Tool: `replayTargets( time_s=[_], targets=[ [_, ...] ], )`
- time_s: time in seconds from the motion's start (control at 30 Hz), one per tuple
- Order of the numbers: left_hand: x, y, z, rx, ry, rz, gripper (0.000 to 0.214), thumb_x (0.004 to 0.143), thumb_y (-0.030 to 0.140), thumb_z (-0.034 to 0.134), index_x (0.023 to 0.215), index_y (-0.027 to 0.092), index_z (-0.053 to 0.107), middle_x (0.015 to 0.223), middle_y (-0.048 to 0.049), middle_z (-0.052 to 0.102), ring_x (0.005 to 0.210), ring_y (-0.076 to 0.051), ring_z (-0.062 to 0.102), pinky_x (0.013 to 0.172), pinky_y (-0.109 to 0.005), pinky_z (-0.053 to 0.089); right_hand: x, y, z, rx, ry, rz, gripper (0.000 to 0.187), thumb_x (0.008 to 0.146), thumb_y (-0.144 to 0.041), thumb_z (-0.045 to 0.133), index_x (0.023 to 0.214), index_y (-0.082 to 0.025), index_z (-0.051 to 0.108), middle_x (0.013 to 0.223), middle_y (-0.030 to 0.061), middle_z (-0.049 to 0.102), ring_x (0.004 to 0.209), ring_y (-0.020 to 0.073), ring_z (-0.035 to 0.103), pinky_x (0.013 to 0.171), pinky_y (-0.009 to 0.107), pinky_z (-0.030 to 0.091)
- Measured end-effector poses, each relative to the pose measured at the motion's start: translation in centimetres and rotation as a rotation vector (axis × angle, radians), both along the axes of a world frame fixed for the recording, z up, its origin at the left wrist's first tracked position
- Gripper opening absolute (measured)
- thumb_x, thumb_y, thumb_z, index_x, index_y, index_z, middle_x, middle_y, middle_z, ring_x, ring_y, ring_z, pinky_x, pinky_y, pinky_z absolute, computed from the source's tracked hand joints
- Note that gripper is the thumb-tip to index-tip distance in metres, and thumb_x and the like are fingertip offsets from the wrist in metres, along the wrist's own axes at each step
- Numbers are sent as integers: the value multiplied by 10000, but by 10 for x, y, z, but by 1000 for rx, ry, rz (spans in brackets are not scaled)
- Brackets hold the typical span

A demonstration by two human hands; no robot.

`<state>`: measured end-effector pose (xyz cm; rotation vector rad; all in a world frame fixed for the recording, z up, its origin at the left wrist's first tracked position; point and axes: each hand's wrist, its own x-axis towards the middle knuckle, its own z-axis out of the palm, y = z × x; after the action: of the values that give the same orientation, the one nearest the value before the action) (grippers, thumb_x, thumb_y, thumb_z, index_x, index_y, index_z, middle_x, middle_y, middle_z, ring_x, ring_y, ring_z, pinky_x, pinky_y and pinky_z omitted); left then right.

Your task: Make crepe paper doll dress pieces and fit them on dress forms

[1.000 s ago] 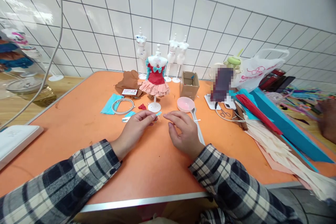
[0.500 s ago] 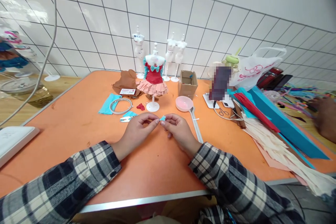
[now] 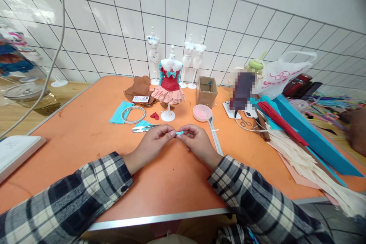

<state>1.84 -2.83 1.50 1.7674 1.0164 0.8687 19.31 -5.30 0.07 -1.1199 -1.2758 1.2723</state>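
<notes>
Between the fingertips of both hands is a small piece of light blue crepe paper (image 3: 180, 133). My left hand (image 3: 156, 139) pinches its left end, and my right hand (image 3: 197, 138) pinches the right end. Behind them stands a small white dress form (image 3: 171, 65) wearing a red bodice with blue bows and a ruffled pink skirt (image 3: 168, 94). Left of the stand lie a scrap of red paper (image 3: 154, 116) and thread snips (image 3: 140, 129), partly over a blue scrap. A roll of tape (image 3: 133, 115) rests on a folded blue sheet (image 3: 117, 113).
A pink bowl (image 3: 202, 113), grey tweezers or sticks (image 3: 216, 139), a cardboard box (image 3: 206, 90) and scissors (image 3: 245, 122) lie to the right. Three bare dress forms (image 3: 188, 55) stand at the wall. Coloured paper strips (image 3: 297, 156) cover the right edge; a white device (image 3: 20, 152) sits left.
The blue paper piece looks flatter and more stretched sideways between my fingertips. Both hands stay in nearly the same place; the whole view has shifted slightly.
</notes>
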Motion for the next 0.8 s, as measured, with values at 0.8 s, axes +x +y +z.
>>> replayTargets(
  time_s=[0.8],
  targets=[
    [-6, 0, 3, 179, 104, -71, 290, 908, 422, 500, 808, 198, 655, 813, -23, 680, 791, -194, 606, 740, -272, 436, 2, -2, 1, -2, 3, 40, 345, 686, -431, 768, 871, -176, 630, 720, 4, 605, 605, 108, 557, 464, 208, 508]
  ],
)
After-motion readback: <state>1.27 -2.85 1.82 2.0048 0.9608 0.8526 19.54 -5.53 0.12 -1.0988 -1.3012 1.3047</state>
